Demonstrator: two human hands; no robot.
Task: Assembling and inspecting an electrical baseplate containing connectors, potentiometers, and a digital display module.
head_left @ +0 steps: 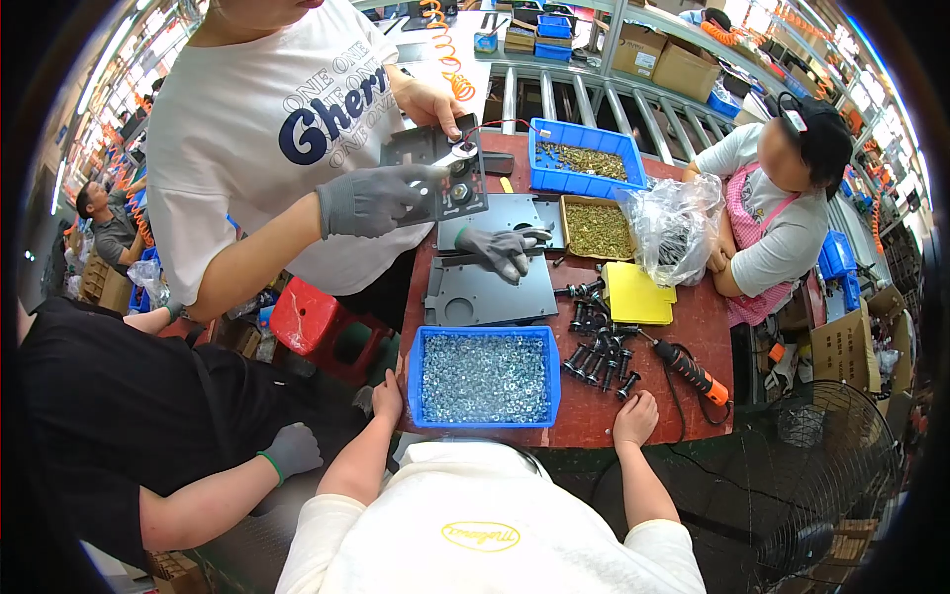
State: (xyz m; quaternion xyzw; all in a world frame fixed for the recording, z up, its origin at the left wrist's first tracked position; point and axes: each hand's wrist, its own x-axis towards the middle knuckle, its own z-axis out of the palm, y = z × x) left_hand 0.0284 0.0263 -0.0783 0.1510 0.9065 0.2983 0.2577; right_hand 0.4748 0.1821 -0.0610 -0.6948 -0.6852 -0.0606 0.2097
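My left hand point(388, 399) rests at the table's left edge, beside a blue bin point(416, 401) filled with small silvery nuts point(485, 381). Its fingers lie extended and nothing shows in them. On the table's front right edge lies my right hand point(635, 420), empty, with loosely bent fingers. Just beyond it are several black bolt-like parts point(599, 356) and a corded orange and black hand tool point(698, 376) with a thin metal shaft. Two grey metal panels point(495, 302) lie behind the bin, with a grey work glove point(500, 249) on them.
At the left, a standing person's gloved hand point(371, 201) holds a wrench to a dark plate point(465, 188). Another person point(782, 213) leans on the right side. Further back are a blue bin point(554, 178), a carton of brass-coloured pieces point(599, 230), a plastic bag point(678, 223) and yellow sheets point(638, 297).
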